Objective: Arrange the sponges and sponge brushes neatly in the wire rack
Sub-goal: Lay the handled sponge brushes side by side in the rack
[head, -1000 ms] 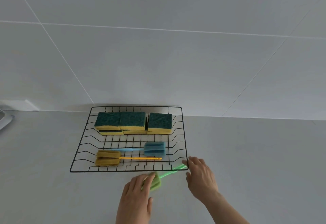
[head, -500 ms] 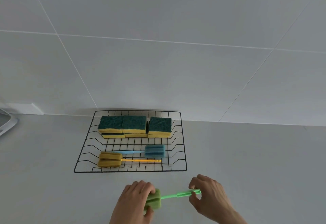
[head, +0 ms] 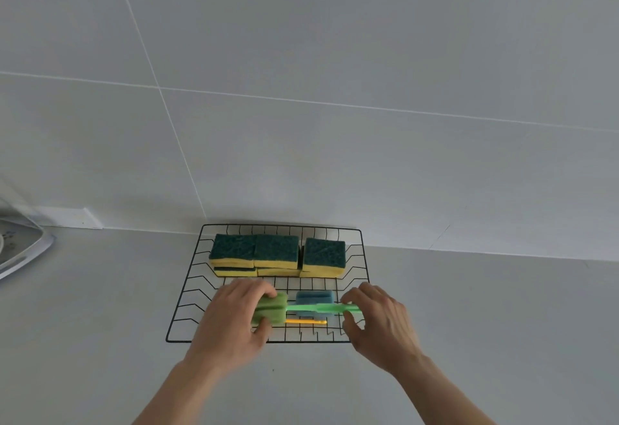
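A black wire rack (head: 187, 285) sits on the grey counter against the wall. Green-and-yellow sponges (head: 276, 255) are stacked in a row along its back. I hold a green sponge brush (head: 271, 310) level over the rack's front half: my left hand (head: 234, 321) grips its foam head and my right hand (head: 378, 321) pinches the end of its handle. Behind the handle lies the blue sponge brush (head: 315, 299). Under it shows the handle of the yellow sponge brush (head: 306, 322), whose head is hidden by my left hand.
A white tray-like appliance edge (head: 20, 247) sits at the far left of the counter. A tiled wall (head: 301, 123) rises directly behind the rack. Bare counter (head: 485, 307) spreads to the right and in front.
Both hands lifted the green sponge brush from the counter in front of the rack and carried it forward over the rack's front half. The camera view also tilted down slightly.
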